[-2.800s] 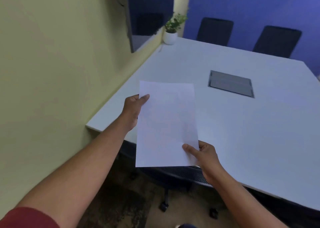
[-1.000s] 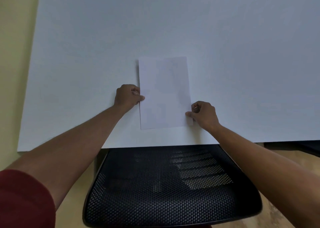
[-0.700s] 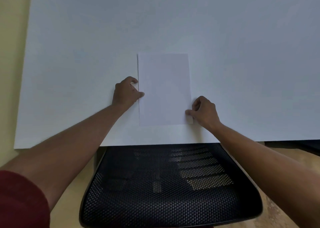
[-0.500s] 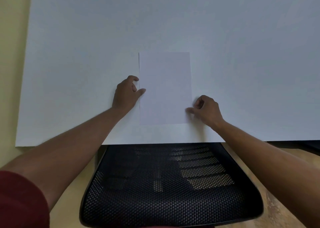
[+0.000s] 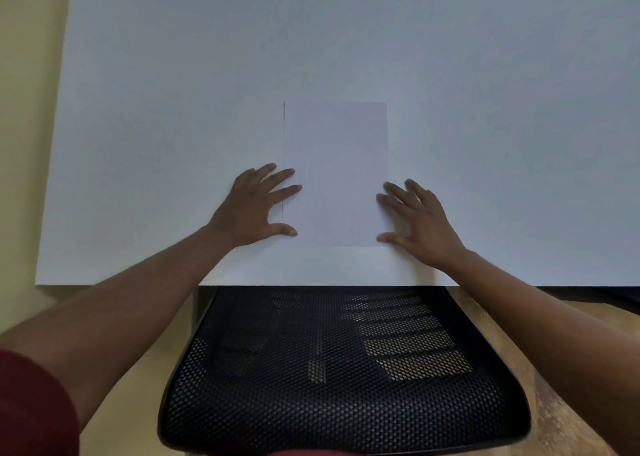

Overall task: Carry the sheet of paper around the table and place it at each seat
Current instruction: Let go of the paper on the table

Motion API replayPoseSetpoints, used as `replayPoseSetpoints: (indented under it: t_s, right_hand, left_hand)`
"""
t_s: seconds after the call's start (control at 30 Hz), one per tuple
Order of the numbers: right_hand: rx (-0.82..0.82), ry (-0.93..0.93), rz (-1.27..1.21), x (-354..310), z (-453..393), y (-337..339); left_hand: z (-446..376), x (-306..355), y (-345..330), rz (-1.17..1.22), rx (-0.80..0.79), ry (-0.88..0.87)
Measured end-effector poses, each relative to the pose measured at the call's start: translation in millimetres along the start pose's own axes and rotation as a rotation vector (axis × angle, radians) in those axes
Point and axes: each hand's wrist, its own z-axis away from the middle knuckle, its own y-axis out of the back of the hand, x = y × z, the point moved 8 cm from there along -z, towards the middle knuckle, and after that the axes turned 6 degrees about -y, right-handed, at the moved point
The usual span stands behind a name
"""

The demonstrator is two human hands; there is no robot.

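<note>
place: office | cues: white table (image 5: 173, 109), black mesh chair (image 5: 343, 386)

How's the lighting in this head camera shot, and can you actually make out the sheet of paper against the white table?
Head view: dim, even light with no glare. The sheet of paper barely stands out from the table, a slightly lilac tint against blue-grey, with a thin dark shadow line along its left edge. The left hand and right hand look sharp, and the mesh chair is dark. The wide-angle lens tilts the table's left edge.
</note>
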Motion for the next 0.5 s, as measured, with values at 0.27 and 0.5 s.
replayPoseSetpoints:
  t_s: [0.27,0.5]
  right_hand:
    - [-0.036,-0.009,0.008,-2.8,-16.7,1.4]
    - [-0.033,-0.008,0.004,-5.0,-29.8,9.5]
  left_hand:
    - [-7.2,-14.1,4.6,-0.007,-0.014,0.027]
    - [-18.3,-25.6,8.2,0.005,-0.031,0.035]
